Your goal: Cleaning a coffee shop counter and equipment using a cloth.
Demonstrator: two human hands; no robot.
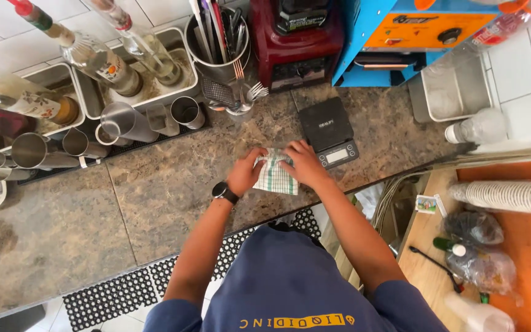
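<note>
Both of my hands rest on a folded white cloth with green checks (275,175) that lies on the brown stone counter (155,197). My left hand (245,172), with a black watch on its wrist, grips the cloth's left side. My right hand (302,163) presses on its right side. A small black digital scale (328,131) sits just beyond my right hand.
Behind the cloth stand a red blender base (296,43), a blue and orange machine (413,37), a steel utensil holder (219,43), metal trays with glass bottles (102,61) and several steel cups (118,120). A stack of white cups (511,195) lies at right. A black floor mat (124,295) runs below.
</note>
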